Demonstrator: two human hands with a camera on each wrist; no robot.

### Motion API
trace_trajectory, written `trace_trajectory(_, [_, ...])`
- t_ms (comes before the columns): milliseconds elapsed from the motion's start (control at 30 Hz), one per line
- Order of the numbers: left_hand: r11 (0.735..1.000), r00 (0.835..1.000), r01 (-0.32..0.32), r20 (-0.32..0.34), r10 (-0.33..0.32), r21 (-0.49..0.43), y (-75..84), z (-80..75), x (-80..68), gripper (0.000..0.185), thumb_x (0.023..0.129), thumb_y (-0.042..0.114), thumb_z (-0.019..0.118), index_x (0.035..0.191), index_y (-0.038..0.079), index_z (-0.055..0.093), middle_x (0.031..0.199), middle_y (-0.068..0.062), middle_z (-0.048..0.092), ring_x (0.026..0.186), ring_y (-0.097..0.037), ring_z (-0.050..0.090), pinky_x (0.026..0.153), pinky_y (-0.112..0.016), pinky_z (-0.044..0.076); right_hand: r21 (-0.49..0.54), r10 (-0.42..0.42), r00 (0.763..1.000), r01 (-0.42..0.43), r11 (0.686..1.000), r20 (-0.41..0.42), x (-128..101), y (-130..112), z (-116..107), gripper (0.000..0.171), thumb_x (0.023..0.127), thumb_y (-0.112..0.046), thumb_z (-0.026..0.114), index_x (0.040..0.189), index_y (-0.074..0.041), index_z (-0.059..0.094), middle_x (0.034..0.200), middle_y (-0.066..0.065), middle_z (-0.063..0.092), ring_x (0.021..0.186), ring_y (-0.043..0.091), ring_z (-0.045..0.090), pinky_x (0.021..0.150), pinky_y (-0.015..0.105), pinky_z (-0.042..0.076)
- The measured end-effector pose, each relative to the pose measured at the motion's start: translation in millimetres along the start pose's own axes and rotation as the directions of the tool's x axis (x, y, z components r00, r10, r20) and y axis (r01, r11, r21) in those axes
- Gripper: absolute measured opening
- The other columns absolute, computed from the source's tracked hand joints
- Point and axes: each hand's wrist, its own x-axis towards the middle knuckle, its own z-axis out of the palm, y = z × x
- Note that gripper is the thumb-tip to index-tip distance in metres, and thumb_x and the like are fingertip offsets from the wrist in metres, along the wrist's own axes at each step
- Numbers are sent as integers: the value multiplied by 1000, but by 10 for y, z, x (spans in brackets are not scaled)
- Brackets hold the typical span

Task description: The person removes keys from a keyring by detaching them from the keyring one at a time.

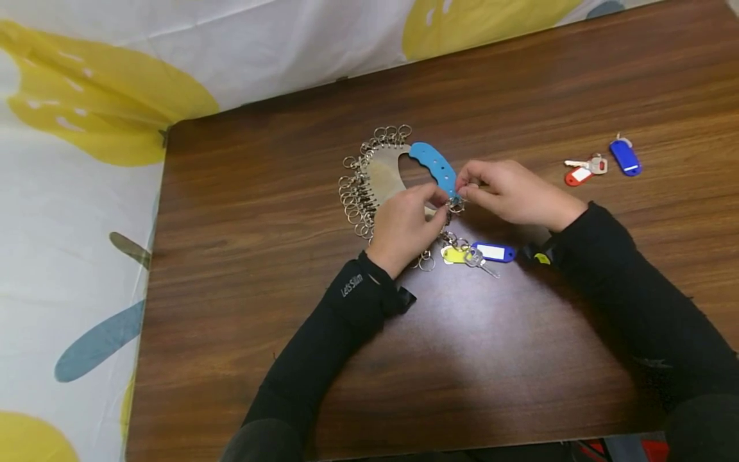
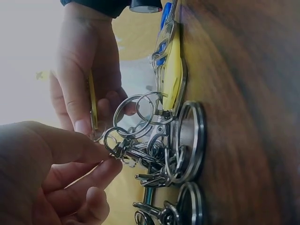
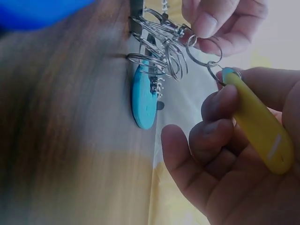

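A crescent-shaped metal key holder [image 1: 382, 174] with a light blue handle [image 1: 430, 160] lies on the table, its curved edge lined with rings on clips. At the handle's near end my left hand [image 1: 407, 221] pinches one of these clips [image 2: 123, 149] by its ring [image 3: 188, 53]. My right hand [image 1: 510, 192] holds a yellow key tag [image 3: 262, 124], which lies along its fingers in the right wrist view. The tag's small ring meets the clip's larger ring between both hands. Fingers partly hide that meeting point in the head view.
Just nearer than the hands lie another yellow tag [image 1: 455, 255], a blue tag [image 1: 501, 253] and a key [image 1: 476, 258], beside the holder's rings. Farther right are a red tag [image 1: 577, 176] with a key [image 1: 598, 165] and a blue tag [image 1: 626, 158]. A patterned cloth [image 1: 277, 58] borders the table.
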Motion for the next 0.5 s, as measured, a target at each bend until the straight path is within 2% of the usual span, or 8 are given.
trace_trajectory(167, [1000,999,-15,-37,15,-19,-4,6,-11,14,89,19,59,99,18,69,96,6,73,64,-8,59,49,-20,35,-29,-36,997,38,999,72,5,3,10,15,95,-13,56,105,-6,64,87,5,66,71,14,51,66,29,42])
trace_trajectory(333, [997,996,-60,-62,57,-52,-6,15,-21,14,90,17,59,98,18,70,94,4,71,62,-8,54,53,-20,37,-39,-62,986,69,997,155,12,34,23,15,95,-13,55,104,-7,67,90,1,67,74,11,54,70,28,44])
trace_trajectory(433, [996,997,-58,-44,55,-71,-2,18,-21,15,90,18,59,99,18,70,93,3,69,64,-9,55,55,-21,38,-44,-68,984,77,996,166,14,52,30,15,96,-12,55,103,-8,67,89,1,67,73,10,53,69,27,44])
trace_trajectory(500, [997,999,-38,-10,37,-64,3,14,-20,15,90,19,59,102,18,70,93,3,70,67,-9,58,56,-21,40,-51,-71,984,80,995,163,11,58,30,13,95,-11,56,100,-8,67,87,1,67,72,10,53,68,27,44])
